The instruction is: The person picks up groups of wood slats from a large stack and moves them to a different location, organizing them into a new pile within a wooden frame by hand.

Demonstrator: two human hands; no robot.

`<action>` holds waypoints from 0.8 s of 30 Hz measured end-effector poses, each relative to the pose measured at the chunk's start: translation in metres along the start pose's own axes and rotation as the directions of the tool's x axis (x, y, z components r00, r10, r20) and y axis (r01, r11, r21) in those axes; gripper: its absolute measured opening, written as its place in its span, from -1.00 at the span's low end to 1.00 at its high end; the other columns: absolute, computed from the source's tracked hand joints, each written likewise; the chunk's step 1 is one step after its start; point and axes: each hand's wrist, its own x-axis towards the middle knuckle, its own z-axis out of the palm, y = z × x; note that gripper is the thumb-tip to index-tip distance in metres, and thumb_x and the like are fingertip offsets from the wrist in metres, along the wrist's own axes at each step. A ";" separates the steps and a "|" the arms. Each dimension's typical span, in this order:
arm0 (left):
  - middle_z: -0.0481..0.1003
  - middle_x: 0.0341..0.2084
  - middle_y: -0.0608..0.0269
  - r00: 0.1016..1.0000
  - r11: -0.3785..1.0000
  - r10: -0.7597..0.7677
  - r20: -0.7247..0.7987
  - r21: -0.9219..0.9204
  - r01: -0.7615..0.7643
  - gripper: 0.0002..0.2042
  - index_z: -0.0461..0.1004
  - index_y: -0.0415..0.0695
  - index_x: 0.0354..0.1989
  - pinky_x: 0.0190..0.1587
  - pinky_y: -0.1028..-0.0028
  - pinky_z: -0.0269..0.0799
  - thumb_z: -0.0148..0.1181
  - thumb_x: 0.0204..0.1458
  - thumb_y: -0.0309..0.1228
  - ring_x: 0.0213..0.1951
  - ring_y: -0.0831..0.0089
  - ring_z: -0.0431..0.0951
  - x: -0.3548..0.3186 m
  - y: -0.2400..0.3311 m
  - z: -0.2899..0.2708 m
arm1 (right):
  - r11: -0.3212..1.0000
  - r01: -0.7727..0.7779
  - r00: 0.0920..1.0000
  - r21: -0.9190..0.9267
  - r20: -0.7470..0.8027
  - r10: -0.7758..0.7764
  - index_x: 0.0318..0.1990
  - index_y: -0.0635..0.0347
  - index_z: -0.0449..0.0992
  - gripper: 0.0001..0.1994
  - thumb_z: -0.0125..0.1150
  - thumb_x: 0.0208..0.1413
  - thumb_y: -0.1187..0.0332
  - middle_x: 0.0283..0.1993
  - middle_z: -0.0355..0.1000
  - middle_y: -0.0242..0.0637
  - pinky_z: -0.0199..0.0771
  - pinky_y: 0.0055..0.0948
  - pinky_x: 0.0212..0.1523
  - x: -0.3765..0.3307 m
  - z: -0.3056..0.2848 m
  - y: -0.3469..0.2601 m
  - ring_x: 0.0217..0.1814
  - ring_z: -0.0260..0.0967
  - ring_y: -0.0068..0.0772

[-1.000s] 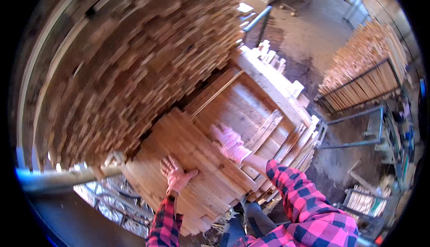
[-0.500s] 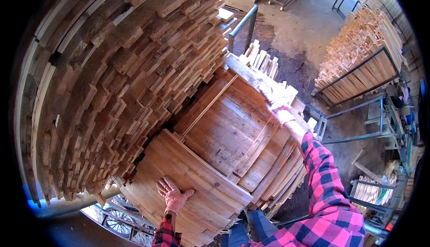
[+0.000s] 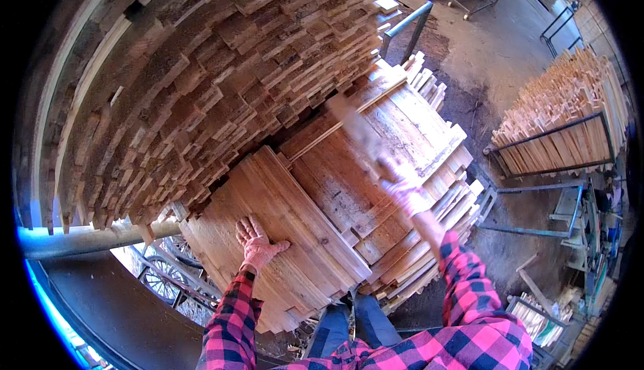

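My left hand (image 3: pixel 255 243), in a light work glove, lies with spread fingers on the near layer of flat wooden boards (image 3: pixel 295 216), holding nothing. To the right, my right hand (image 3: pixel 406 194) is gripping the near end of a wooden board (image 3: pixel 362 132); both are smeared by motion. That board slants away up and left, over the lower, darker boards (image 3: pixel 335 182) of the same stack. A thin strip of wood (image 3: pixel 315 144) lies across the stack's far left side.
A tall wall of stacked wood pieces (image 3: pixel 201 95) rises along the left. Behind the stack stands a blue metal frame (image 3: pixel 410 24). At right are a rack of wood strips (image 3: pixel 563 118) and metal frames (image 3: pixel 537 229). A spoked wheel (image 3: pixel 164 277) shows at lower left.
My right hand has drawn the board nearer and to the left across the stack, uncovering paler boards at the far end. My left hand stays flat on the near boards. The view has shifted.
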 end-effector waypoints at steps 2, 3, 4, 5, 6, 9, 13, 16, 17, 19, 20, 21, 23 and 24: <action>-0.44 0.50 -0.28 1.000 1.000 -0.028 0.001 0.011 0.028 0.44 -0.43 -0.34 0.49 0.48 -0.02 -0.59 0.40 -0.30 0.34 0.50 -0.19 -0.58 -0.002 -0.006 0.002 | 0.999 0.011 0.995 0.048 0.103 -0.016 0.22 -0.15 0.44 -0.39 0.39 -0.08 0.29 -0.05 0.41 -0.03 0.50 -0.06 -0.02 -0.018 0.035 -0.044 -0.02 0.43 0.10; -0.44 0.50 -0.28 1.000 1.000 -0.026 -0.014 0.005 0.026 0.44 -0.43 -0.34 0.49 0.48 -0.03 -0.59 0.40 -0.30 0.34 0.50 -0.19 -0.58 -0.002 -0.011 0.005 | 0.994 0.050 0.985 0.096 0.158 -0.065 0.27 -0.14 0.40 -0.40 0.35 -0.01 0.22 0.10 0.37 0.01 0.48 -0.09 0.07 -0.024 0.049 -0.064 0.10 0.39 0.09; -0.44 0.50 -0.28 1.000 1.000 -0.017 -0.023 0.006 0.017 0.44 -0.43 -0.35 0.49 0.48 -0.03 -0.59 0.40 -0.30 0.35 0.50 -0.19 -0.57 -0.002 -0.013 0.009 | 0.997 0.001 0.976 0.083 0.219 -0.019 0.25 -0.12 0.42 -0.47 0.29 0.09 0.13 0.18 0.36 0.00 0.45 -0.14 0.15 -0.031 0.073 -0.085 0.20 0.36 0.11; -0.44 0.50 -0.28 0.999 1.000 -0.020 -0.030 0.000 0.020 0.44 -0.43 -0.34 0.49 0.48 -0.03 -0.59 0.39 -0.31 0.35 0.50 -0.19 -0.57 -0.006 -0.018 0.010 | 0.986 -0.026 0.965 0.163 0.263 -0.018 0.24 -0.10 0.44 -0.51 0.20 0.17 0.05 0.24 0.35 -0.02 0.43 -0.13 0.20 -0.035 0.084 -0.115 0.24 0.35 0.13; -0.44 0.50 -0.28 0.999 1.000 0.010 -0.041 -0.004 -0.010 0.44 -0.44 -0.34 0.49 0.47 -0.04 -0.59 0.39 -0.31 0.36 0.50 -0.20 -0.56 -0.003 -0.010 0.007 | 0.973 -0.056 0.976 0.222 0.219 0.006 0.22 -0.12 0.46 -0.54 0.17 0.20 0.03 0.24 0.36 -0.02 0.40 -0.10 0.24 -0.044 0.119 -0.112 0.24 0.35 0.13; -0.44 0.49 -0.31 1.000 1.000 0.001 -0.029 0.020 -0.001 0.45 -0.46 -0.33 0.49 0.47 -0.04 -0.57 0.38 -0.31 0.37 0.50 -0.21 -0.55 -0.004 -0.002 0.001 | 0.970 -0.157 0.964 0.184 0.241 0.110 0.34 -0.02 0.31 -0.42 0.12 0.21 0.00 0.31 0.32 0.04 0.36 -0.10 0.28 -0.045 0.126 -0.118 0.31 0.31 0.12; -0.45 0.50 -0.29 1.000 1.000 -0.008 -0.025 0.027 0.008 0.47 -0.48 -0.30 0.50 0.47 -0.04 -0.56 0.39 -0.34 0.38 0.50 -0.19 -0.56 0.000 -0.012 0.015 | 0.975 -0.146 0.945 0.171 0.317 0.086 0.44 0.10 0.12 -0.28 0.09 0.21 -0.04 0.36 0.27 0.09 0.35 -0.11 0.27 -0.034 0.133 -0.105 0.35 0.28 0.11; -0.44 0.50 -0.26 0.998 0.999 0.001 -0.057 0.051 0.002 0.48 -0.49 -0.28 0.50 0.47 -0.05 -0.56 0.39 -0.35 0.39 0.50 -0.17 -0.56 0.001 -0.013 0.016 | 0.942 -0.247 0.890 0.226 0.437 0.128 0.44 0.13 0.10 -0.25 0.07 0.22 -0.08 0.36 0.27 0.11 0.34 -0.08 0.27 -0.010 0.129 -0.104 0.35 0.28 0.14; -0.44 0.50 -0.25 0.998 1.000 -0.001 -0.070 0.030 0.003 0.48 -0.50 -0.28 0.50 0.48 -0.05 -0.56 0.39 -0.35 0.38 0.51 -0.16 -0.55 -0.001 -0.013 0.015 | 0.914 -0.310 0.863 0.263 0.482 0.154 0.44 0.13 0.11 -0.25 0.07 0.22 -0.10 0.36 0.27 0.12 0.34 -0.07 0.27 -0.002 0.127 -0.108 0.35 0.28 0.15; -0.43 0.50 -0.26 0.997 0.998 0.009 -0.071 0.058 -0.005 0.48 -0.50 -0.28 0.49 0.48 -0.05 -0.56 0.39 -0.35 0.38 0.51 -0.16 -0.54 0.004 -0.015 0.018 | 0.909 -0.285 0.879 0.305 0.461 0.122 0.43 0.16 0.13 -0.24 0.07 0.21 -0.13 0.34 0.28 0.15 0.34 -0.07 0.27 0.002 0.122 -0.115 0.34 0.28 0.17; -0.43 0.50 -0.26 0.998 0.998 0.014 -0.069 0.067 -0.010 0.48 -0.49 -0.29 0.49 0.48 -0.05 -0.56 0.40 -0.35 0.38 0.51 -0.16 -0.54 0.005 -0.013 0.018 | 0.907 -0.273 0.886 0.320 0.451 0.107 0.42 0.17 0.14 -0.23 0.07 0.21 -0.14 0.33 0.28 0.16 0.34 -0.07 0.27 0.002 0.122 -0.113 0.33 0.29 0.18; -0.43 0.50 -0.26 0.999 0.997 0.000 -0.055 0.079 0.005 0.48 -0.49 -0.30 0.49 0.48 -0.05 -0.57 0.39 -0.35 0.39 0.51 -0.16 -0.53 0.005 -0.013 0.016 | 0.901 -0.243 0.895 0.359 0.442 0.064 0.42 0.16 0.16 -0.21 0.08 0.19 -0.18 0.35 0.28 0.14 0.30 -0.08 0.31 0.001 0.131 -0.103 0.38 0.24 0.18; -0.42 0.50 -0.25 0.996 0.998 0.025 -0.086 0.053 -0.021 0.48 -0.48 -0.30 0.49 0.48 -0.04 -0.57 0.38 -0.35 0.39 0.51 -0.16 -0.52 0.004 -0.009 0.018 | 0.912 -0.169 0.914 0.375 0.407 0.003 0.43 0.17 0.16 -0.20 0.09 0.19 -0.17 0.39 0.24 0.13 0.22 -0.14 0.37 0.002 0.144 -0.084 0.44 0.18 0.14; -0.42 0.50 -0.25 0.994 0.999 0.039 -0.100 0.042 -0.035 0.48 -0.48 -0.30 0.49 0.48 -0.04 -0.57 0.38 -0.36 0.40 0.51 -0.17 -0.52 0.004 -0.009 0.018 | 0.914 -0.135 0.921 0.382 0.388 -0.027 0.44 0.17 0.16 -0.20 0.10 0.18 -0.17 0.41 0.22 0.12 0.19 -0.17 0.41 0.001 0.149 -0.075 0.46 0.14 0.12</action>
